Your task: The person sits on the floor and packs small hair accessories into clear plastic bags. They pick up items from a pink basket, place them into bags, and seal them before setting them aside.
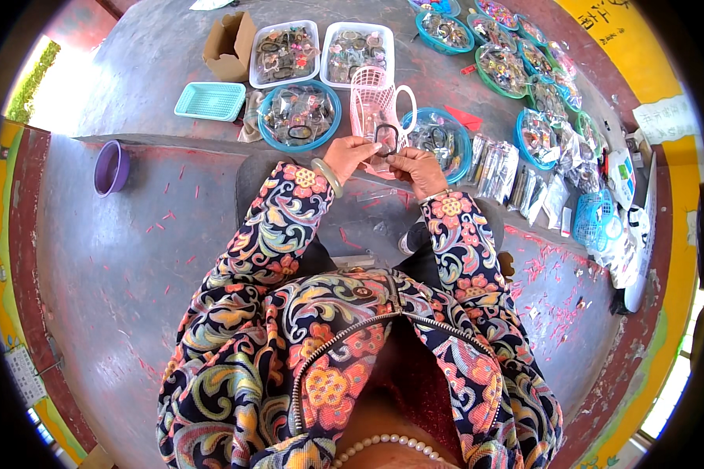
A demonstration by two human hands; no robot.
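Observation:
A black hair tie (378, 141) is stretched into a loop between my two hands, over a pink plastic basket (357, 109). My left hand (347, 159) pinches its left side between thumb and fingers. With its fingertips closed at the loop's lower end, my right hand (421, 170) grips it too; any small piece between those fingers is too small to make out. Small clear packets lie in the pink basket behind the loop. Just left of it, a round blue basket (335, 125) holds more bagged hair ties, and another blue basket (465, 160) stands close to my right hand.
Two white trays (321, 48) of hair ornaments, a cardboard box (228, 48) and a turquoise tray (209, 102) stand farther back. Several filled baskets (479, 66) crowd the right. Packaged strips (494, 168) lie beside them. A purple basin (112, 169) sits lower left.

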